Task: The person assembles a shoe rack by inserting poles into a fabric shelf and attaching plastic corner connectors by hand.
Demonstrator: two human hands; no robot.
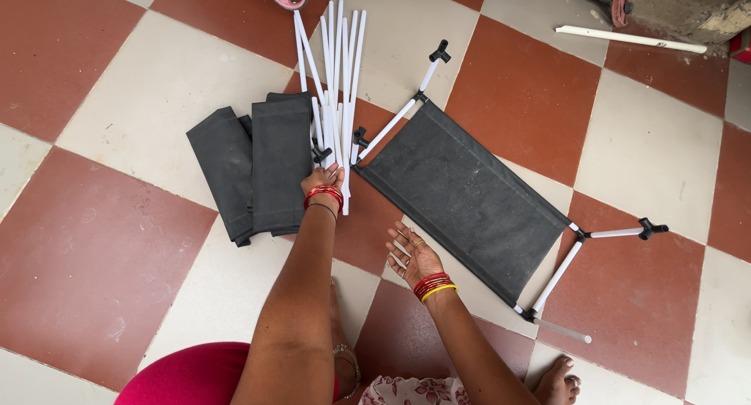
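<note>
A bundle of thin white rods lies fanned on the checkered floor, beside folded dark fabric.

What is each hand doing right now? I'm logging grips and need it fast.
Left hand: reaching onto the bundle of white rods; whether it grips one cannot be told.
Right hand: open, palm up, holding nothing.

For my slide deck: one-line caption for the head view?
Left hand reaches white rods; right hand open beside dark fabric panel.

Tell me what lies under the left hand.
The left hand rests on the near ends of the white rods, beside folded grey cloths. The floor beneath is hidden.
</note>
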